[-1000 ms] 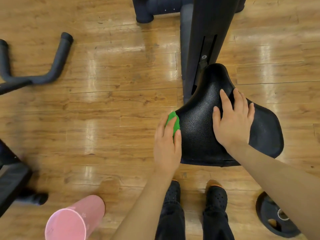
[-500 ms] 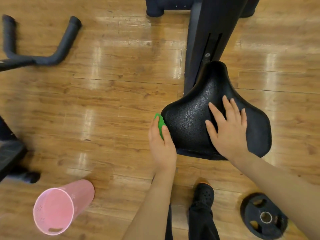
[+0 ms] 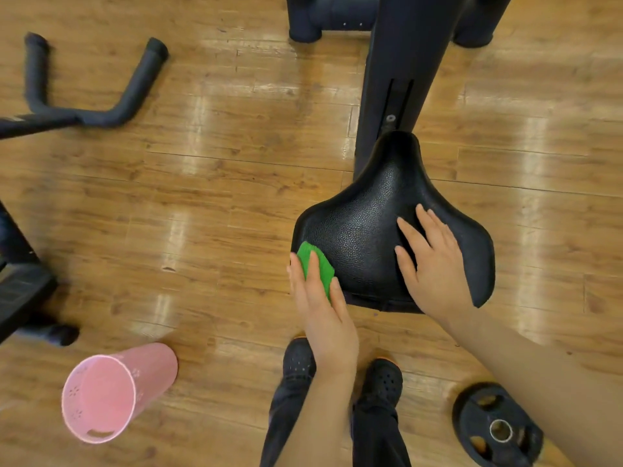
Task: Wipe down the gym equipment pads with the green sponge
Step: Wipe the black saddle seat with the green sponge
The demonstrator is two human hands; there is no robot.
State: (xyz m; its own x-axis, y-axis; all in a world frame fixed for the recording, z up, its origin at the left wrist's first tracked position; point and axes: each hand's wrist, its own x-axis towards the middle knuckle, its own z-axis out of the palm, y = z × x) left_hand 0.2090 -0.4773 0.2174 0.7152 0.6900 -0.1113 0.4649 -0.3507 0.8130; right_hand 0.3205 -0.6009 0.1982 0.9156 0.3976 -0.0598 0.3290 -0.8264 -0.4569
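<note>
A black padded bike seat [image 3: 364,230] stands in the middle of the view on a dark post. My left hand [image 3: 320,305] presses the green sponge [image 3: 317,267] against the seat's left rear edge, fingers lying straight over it. My right hand [image 3: 435,267] rests flat on the right half of the seat with its fingers spread. The sponge is partly hidden under my fingers.
A pink perforated bin [image 3: 111,392] stands on the wooden floor at lower left. A black weight plate [image 3: 495,429] lies at lower right. Black handlebars [image 3: 101,96] reach in from the upper left. The machine's frame [image 3: 404,62] rises behind the seat. My feet [image 3: 340,372] stand below it.
My left hand has slid the sponge from the seat's left side back toward its rear corner. The right hand stays flat on the seat. My view has shifted, so the bin and plate show more.
</note>
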